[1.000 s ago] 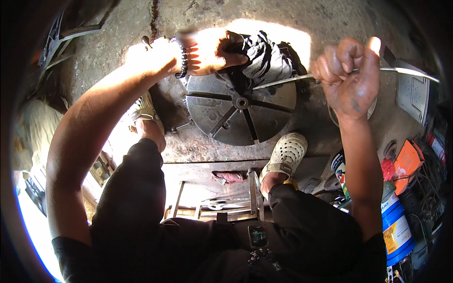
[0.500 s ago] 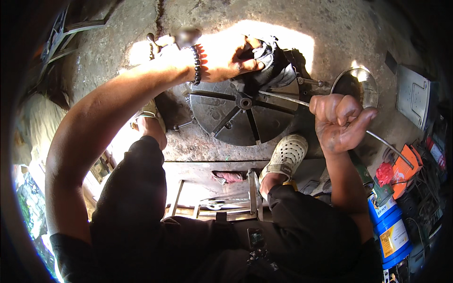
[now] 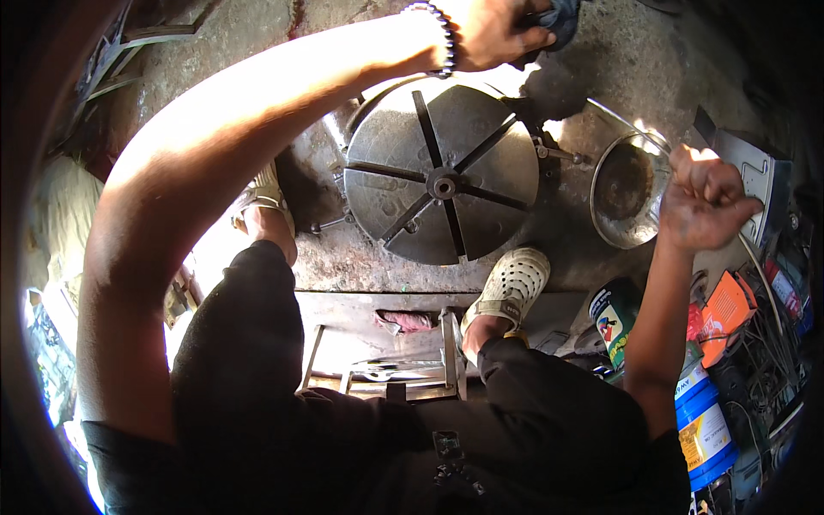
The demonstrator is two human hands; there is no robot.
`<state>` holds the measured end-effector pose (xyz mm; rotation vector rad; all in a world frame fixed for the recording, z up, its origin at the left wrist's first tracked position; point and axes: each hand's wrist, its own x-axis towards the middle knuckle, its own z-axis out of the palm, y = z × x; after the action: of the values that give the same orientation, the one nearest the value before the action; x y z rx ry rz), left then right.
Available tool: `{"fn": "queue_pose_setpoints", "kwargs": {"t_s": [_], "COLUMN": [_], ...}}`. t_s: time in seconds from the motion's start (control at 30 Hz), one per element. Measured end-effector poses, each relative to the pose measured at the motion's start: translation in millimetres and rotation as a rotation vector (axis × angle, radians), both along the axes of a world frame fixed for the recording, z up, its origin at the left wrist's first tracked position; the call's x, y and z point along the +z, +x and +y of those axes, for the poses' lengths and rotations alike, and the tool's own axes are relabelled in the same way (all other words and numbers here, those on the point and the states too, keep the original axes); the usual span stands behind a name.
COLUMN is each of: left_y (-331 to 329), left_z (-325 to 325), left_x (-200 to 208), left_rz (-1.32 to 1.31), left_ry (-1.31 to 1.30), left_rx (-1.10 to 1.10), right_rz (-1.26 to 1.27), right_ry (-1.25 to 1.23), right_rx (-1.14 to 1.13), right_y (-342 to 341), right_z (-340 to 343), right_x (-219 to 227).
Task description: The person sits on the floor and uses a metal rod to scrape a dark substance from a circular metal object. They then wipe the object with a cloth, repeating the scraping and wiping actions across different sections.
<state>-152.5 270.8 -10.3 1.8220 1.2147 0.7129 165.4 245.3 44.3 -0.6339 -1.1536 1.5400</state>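
Observation:
A dark rag [image 3: 562,22] is gripped in my left hand [image 3: 491,34], stretched out to the far edge of the view, beyond the round metal plate. My right hand [image 3: 705,199], off to the right, is closed around a thin grey tube [image 3: 625,122]. Its tip points up and left, above a round metal pan; its other end curves down behind my wrist. Between my arms lies the round slotted metal plate [image 3: 489,159], with a holed hub in its middle and its dark top uncovered. Neither hand touches the plate.
The round pan [image 3: 601,215] sits right of the plate, near a handle with a knob [image 3: 562,154]. My clog-shod foot [image 3: 519,279] stands close to the plate's near edge. At lower right are a dark green container [image 3: 614,313], a blue bucket [image 3: 708,429] and an orange box [image 3: 725,318].
My left hand has carried the rag up and right, off the plate. My right hand has moved right and slightly up with the tube, whose tip has left the plate.

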Motion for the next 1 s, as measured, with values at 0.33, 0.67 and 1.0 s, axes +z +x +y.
{"fn": "queue_pose_setpoints", "kwargs": {"t_s": [0.33,0.67,1.0], "left_y": [-39,-46,-38], "left_z": [-50,-59,-66], "left_x": [50,30,19], "left_rz": [0.560,0.513,0.484], "left_ry": [-0.362,-0.389,-0.367], "left_rx": [-0.381,-0.339,-0.324], "right_rz": [0.075,-0.042,-0.127], "right_ry": [-0.210,-0.328,-0.621], "right_rx": [0.184,0.322,0.281], "right_y": [-52,-92,-135], "right_z": [-50,-43,11], "right_x": [45,6,-15]}}
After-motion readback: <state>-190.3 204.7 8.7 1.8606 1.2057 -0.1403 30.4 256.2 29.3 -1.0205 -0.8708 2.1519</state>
